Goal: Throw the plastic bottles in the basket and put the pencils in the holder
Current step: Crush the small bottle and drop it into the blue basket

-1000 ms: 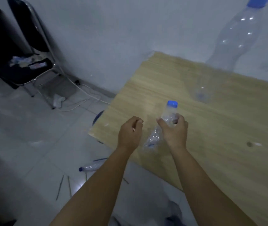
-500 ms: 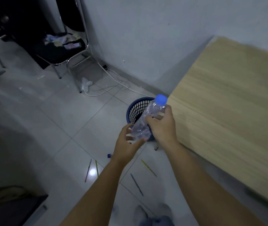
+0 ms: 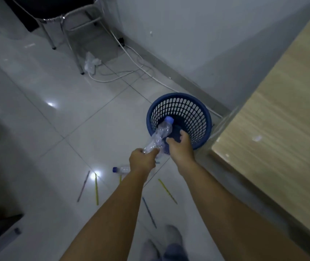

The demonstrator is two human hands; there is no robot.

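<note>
The task looks barely begun. The basket (image 3: 179, 120) just ahead of the hands shows nothing inside it that can be made out, and the bottle (image 3: 159, 136) now being carried has its blue cap over the near rim but is not yet let go. A second bottle (image 3: 121, 169) lies on the floor just left of the left wrist, partly hidden behind the arm. Pencils are scattered on the floor under and beside the forearms: a grey one (image 3: 83, 186) and a yellow one (image 3: 96, 189) to the left, a blue one (image 3: 149, 212) between the arms, another yellow one (image 3: 167, 191) under the right arm. No holder is in view. The bench (image 3: 282, 129) stands to the right of the right hand.

The left hand (image 3: 142, 160) is closed in a fist around the bottle's crumpled base, so it carries the bottle. The right hand (image 3: 181, 147) is half open, fingers loosely curled, just beside the bottle's middle; whether it touches the plastic cannot be told, but it has no firm hold.
</note>
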